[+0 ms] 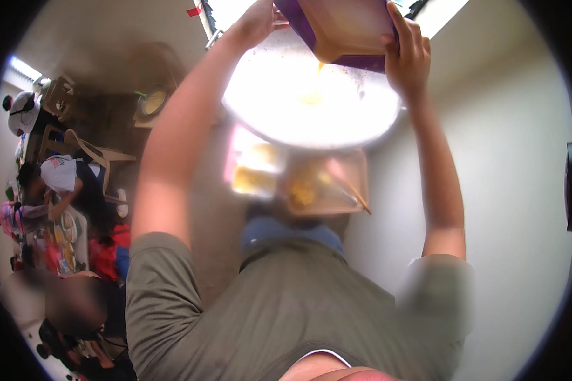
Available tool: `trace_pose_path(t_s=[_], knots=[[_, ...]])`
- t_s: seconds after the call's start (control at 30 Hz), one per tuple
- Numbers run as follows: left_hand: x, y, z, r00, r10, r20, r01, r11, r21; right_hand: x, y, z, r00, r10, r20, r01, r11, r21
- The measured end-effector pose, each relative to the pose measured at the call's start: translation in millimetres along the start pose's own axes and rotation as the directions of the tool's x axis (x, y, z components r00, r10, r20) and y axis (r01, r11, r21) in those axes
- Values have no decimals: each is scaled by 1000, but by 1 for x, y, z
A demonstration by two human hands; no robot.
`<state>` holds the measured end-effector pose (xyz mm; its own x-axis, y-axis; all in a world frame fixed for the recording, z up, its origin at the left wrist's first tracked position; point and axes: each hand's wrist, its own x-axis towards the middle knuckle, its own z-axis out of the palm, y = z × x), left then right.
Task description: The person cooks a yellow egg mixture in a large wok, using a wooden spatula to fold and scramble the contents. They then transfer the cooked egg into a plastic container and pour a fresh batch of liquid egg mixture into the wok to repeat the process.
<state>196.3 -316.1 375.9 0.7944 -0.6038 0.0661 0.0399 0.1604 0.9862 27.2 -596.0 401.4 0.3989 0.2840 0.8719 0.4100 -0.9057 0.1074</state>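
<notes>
Both hands hold a purple rectangular container [360,61], tipped toward me at the top of the view. My left hand [258,24] is at its left side, fingers partly cut off by the frame. The fingers of my right hand [408,58] wrap round its right side. Pale yellow liquid [328,53] gathers at the lowered corner and runs down in a thin stream. Beneath it, a large round pan [279,120], bright with glare, has a small yellowish patch [310,96] where the stream lands.
Below the pan stand a tan tray [358,166] with yellow bits and a wooden stick [356,193], and a blurred pink-edged container [232,152]. A pale wall [515,209] rises at right. At far left, people sit by a laden table [81,238] and plastic chairs [95,147].
</notes>
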Motion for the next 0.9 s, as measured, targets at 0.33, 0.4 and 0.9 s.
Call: trace_pose_path(t_s=[0.33, 0.4, 0.9], knots=[[-17, 46, -39, 908, -51, 415, -94, 943, 320, 2, -31, 8, 997, -78, 24, 80, 989, -125], [-8, 49, -52, 884, 0, 467, -198, 906, 375, 9, -40, 10, 999, -49, -10, 48, 993, -112], [10, 47, -31, 897, 325, 299, -438, 576, 690, 5, -8, 39, 963, -218, -157, 222, 975, 5]])
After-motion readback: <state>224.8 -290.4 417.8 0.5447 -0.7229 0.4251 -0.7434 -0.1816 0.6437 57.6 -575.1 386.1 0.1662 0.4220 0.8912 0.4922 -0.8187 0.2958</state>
